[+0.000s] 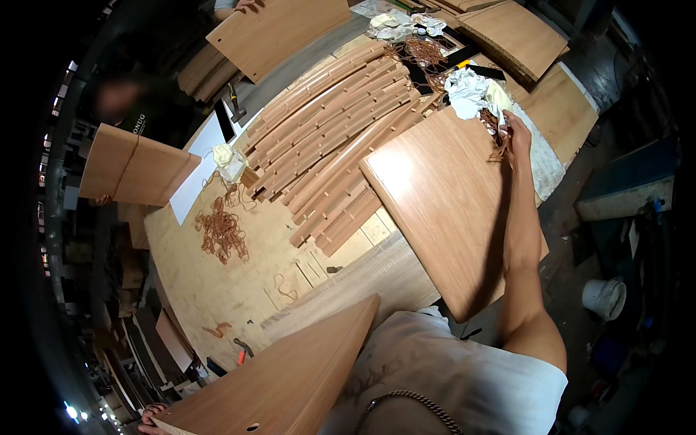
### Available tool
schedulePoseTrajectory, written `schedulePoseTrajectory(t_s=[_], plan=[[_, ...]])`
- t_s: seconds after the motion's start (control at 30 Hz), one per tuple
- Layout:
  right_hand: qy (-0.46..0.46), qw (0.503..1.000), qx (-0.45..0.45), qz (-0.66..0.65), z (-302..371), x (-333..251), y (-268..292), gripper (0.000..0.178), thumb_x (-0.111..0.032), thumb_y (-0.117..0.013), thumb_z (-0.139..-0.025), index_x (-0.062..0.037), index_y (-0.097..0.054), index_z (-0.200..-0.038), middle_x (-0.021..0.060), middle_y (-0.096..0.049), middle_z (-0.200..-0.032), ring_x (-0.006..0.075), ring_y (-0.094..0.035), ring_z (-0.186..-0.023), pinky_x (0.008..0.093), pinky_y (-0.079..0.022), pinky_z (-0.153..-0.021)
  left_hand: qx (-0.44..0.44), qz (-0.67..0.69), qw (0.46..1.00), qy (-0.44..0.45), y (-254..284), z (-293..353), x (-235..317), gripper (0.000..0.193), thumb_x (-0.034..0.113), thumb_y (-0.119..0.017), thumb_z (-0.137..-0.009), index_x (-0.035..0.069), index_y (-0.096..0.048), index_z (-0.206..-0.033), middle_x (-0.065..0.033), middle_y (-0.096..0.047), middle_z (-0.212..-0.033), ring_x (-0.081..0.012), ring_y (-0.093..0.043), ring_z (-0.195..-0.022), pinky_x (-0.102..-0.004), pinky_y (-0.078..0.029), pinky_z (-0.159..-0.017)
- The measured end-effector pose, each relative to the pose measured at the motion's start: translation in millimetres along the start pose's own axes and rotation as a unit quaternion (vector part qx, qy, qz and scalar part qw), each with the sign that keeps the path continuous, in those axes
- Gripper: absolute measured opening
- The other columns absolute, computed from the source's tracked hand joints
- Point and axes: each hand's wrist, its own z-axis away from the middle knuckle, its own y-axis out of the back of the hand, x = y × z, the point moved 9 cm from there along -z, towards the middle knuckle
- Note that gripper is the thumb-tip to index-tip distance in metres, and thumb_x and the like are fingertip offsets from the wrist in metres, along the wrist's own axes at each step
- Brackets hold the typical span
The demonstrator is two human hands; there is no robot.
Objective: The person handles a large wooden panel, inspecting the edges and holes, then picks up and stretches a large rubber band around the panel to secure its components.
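My left hand [151,419] grips the far left edge of a wooden panel [283,370], which is tilted up against my body at the lower left. Reaching out over a smooth wooden panel [435,196], my right hand [517,134] has its fingers bent together at that panel's far right corner. Brown looped bands [499,151] hang by those fingers, beside a crumpled white cloth [467,93]. The fingertips are partly hidden among the bands and cloth. Curved wooden slats [333,109] with short dowels lie in rows on the worktable [177,250].
A hammer [236,103] and a brown band heap [222,232] lie on the table; a red-handled tool [241,355] is nearer me. At left, a person holds a panel [109,163]; another's hand [250,6] touches a far panel [283,32]. A white bucket [604,299] stands right.
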Motion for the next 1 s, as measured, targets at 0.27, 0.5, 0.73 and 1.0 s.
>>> schedulePoseTrajectory(t_s=[0.27, 0.5, 0.73, 1.0], plan=[[0.073, 0.723, -0.061, 0.684, -63.0, 54.7, -4.0, 0.042, -0.008, -0.048, -0.081, -0.0213, -0.058, -0.120, 0.0133, -0.061, -0.115, 0.0330, -0.058, -0.103, 0.0411, -0.047, -0.084, -0.017, -0.025, 0.999, 0.040, -2.2, -1.4, -0.2, 0.049, 0.049, -0.025, -0.097, 0.006, -0.047, -0.086, -0.0079, -0.054, -0.080, -0.0197, -0.047, -0.059, -0.0331, -0.042, -0.053], [-0.002, 0.637, -0.084, 0.766, -70.6, 65.4, 7.3, 0.057, -0.007, -0.046, -0.083, -0.0221, -0.038, -0.137, 0.0052, -0.047, -0.135, 0.0265, -0.051, -0.118, 0.0405, -0.045, -0.092, -0.038, -0.038, 0.996, 0.078, -0.8, 5.4, -1.2, 0.052, 0.051, -0.024, -0.097, 0.006, -0.045, -0.083, -0.0063, -0.048, -0.076, -0.0180, -0.043, -0.060, -0.0321, -0.040, -0.055], [0.022, 0.609, -0.062, 0.791, -84.8, 58.8, 2.0, 0.025, -0.013, -0.049, -0.082, -0.0026, -0.064, -0.099, 0.0204, -0.064, -0.104, 0.0331, -0.063, -0.095, 0.0449, -0.049, -0.082, -0.067, -0.029, 0.993, 0.087, 10.7, 10.3, -0.8, 0.055, 0.054, -0.022, -0.096, 0.005, -0.043, -0.080, -0.0048, -0.043, -0.072, -0.0163, -0.039, -0.061, -0.0311, -0.037, -0.057], [0.043, 0.783, -0.090, 0.614, -113.9, -17.6, 9.9, 0.011, -0.009, -0.068, -0.071, 0.0006, -0.066, -0.077, 0.0109, -0.063, -0.067, 0.0191, -0.058, -0.060, 0.0321, -0.045, -0.055, -0.062, -0.022, 0.995, 0.070, 11.1, 17.7, -3.0, 0.056, 0.054, -0.022, -0.096, 0.005, -0.041, -0.076, -0.0034, -0.038, -0.068, -0.0148, -0.035, -0.060, -0.0301, -0.034, -0.057]])
